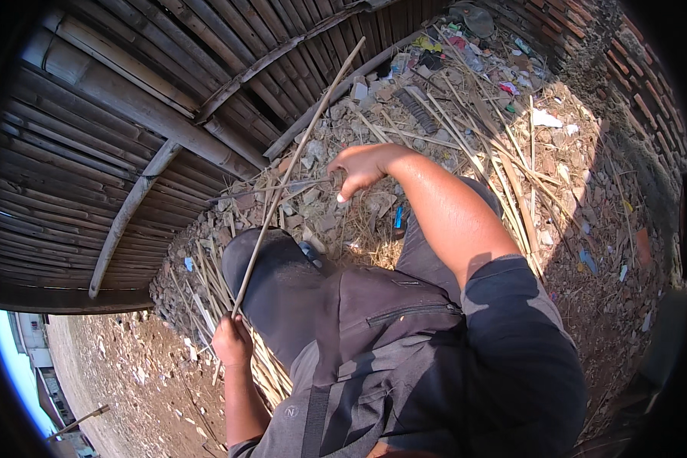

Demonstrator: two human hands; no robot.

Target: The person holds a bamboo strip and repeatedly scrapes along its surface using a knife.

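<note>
My left hand (233, 341) is closed round the lower end of a long bamboo strip (307, 131), which slants up over my left knee toward the bamboo wall. My right hand (365, 169) is held out at mid-view with its fingers curled and thumb down. From it a long, thin blade-like tool (307, 183) runs left and crosses the strip; its handle is hidden by the fingers. Under my left forearm lies a bundle of split bamboo strips (271, 374). More loose strips (515, 195) are scattered on the ground to the right of my right knee.
A bamboo slat wall (114, 164) rises at the left and far side. Rubble (324, 206) and bits of litter cover the ground round my legs. A brick wall (641, 76) stands at the far right. A small blue object (398, 217) lies between my knees.
</note>
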